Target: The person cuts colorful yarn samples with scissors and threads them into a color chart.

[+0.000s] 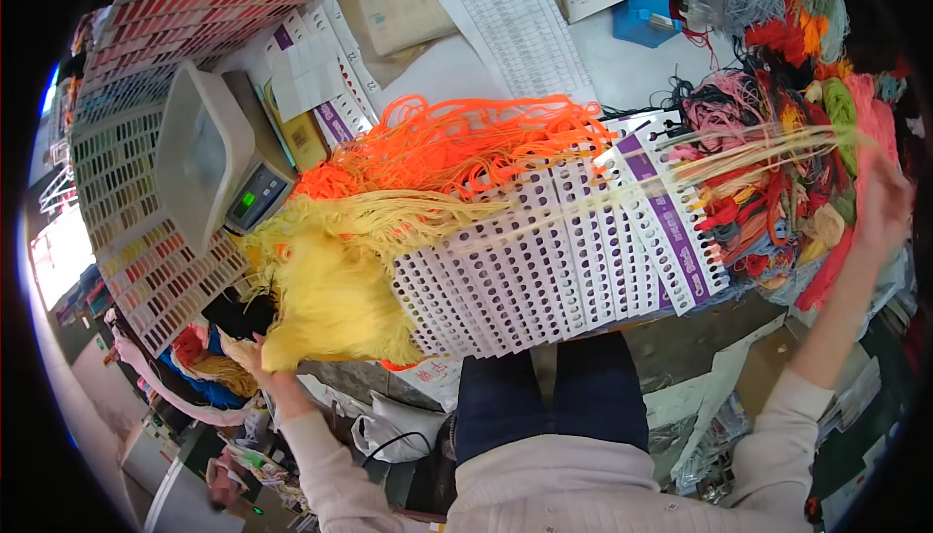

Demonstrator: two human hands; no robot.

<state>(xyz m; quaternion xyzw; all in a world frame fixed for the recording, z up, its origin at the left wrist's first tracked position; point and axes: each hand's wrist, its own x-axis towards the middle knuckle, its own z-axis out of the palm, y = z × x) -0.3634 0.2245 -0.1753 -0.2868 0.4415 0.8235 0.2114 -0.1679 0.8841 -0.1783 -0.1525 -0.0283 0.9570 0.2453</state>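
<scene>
My left hand is at the lower left edge of the yellow thread bundle, its fingers partly hidden by the thread. At the far right my right hand, blurred by motion, is at the end of long pale yellow strands. These strands stretch across the table from the yellow bundle. Beneath them lie overlapping white cards with rows of punched holes, the rightmost one with a purple stripe. Bright orange thread lies behind the yellow bundle and over the cards' back edge.
A scale with a white tray stands at left, before a colour chart. Mixed coloured thread is heaped at right. Printed sheets and a blue object lie at the back. A bag of thread is lower left.
</scene>
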